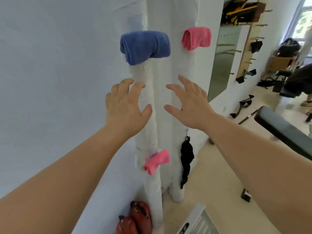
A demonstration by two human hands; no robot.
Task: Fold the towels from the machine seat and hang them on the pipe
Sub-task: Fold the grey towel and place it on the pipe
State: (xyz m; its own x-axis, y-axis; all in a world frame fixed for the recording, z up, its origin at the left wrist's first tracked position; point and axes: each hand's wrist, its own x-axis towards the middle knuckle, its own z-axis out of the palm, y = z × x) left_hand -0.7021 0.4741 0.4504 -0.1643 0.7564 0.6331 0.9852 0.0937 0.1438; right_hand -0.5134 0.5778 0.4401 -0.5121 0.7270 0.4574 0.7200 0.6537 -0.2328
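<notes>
Reaching up mid-frame, left hand [125,105] and right hand [189,105] wide, holding nothing, below blue towel [145,47] on white pipe [148,115], pink towel [196,38] upper right

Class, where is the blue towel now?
In the head view, upper centre: the blue towel hangs on the white-wrapped pipe, above the left hand.

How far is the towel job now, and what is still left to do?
Done: three folded towels hang on the white pipes: a blue towel, an upper pink towel and a lower pink towel. In hand: nothing; the left hand and right hand are open and empty, below the blue towel. Left: the visible part of the machine seat shows no towel, so probably little remains.
</notes>
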